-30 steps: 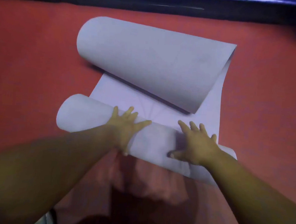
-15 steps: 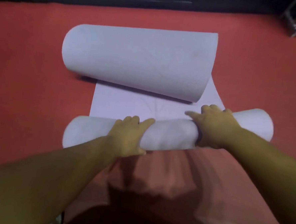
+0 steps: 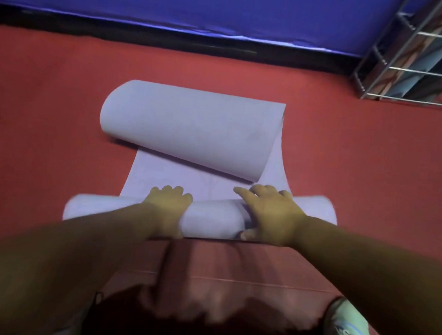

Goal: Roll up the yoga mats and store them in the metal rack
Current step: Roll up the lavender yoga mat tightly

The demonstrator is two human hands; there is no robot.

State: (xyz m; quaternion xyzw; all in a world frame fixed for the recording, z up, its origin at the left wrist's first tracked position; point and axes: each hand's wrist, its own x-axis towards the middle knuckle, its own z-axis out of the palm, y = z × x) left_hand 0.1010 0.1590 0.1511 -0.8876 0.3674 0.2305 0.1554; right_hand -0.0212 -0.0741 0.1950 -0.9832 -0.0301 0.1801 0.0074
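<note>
A pale lilac yoga mat (image 3: 191,124) lies on the red floor, its far end curled back over itself in a wide loop. The near end is wound into a tight roll (image 3: 213,217) lying across the view. My left hand (image 3: 169,207) presses down on the roll left of its middle, fingers curled over the top. On the right part of the roll rests my right hand (image 3: 270,214), fingers spread forward and thumb tucked under the near side. A short flat strip of mat (image 3: 178,175) shows between the roll and the curled far end. The metal rack (image 3: 413,57) stands at the upper right.
Red floor (image 3: 50,110) surrounds the mat on all sides. A blue wall (image 3: 198,5) with a dark base strip runs along the far side. The rack holds patterned panels behind its bars. A pale green cloth (image 3: 347,328) shows at the bottom right beside my arm.
The roll has moved forward toward the curled far end, leaving less flat mat between them. My view has tilted up, bringing the blue wall and the rack into sight.
</note>
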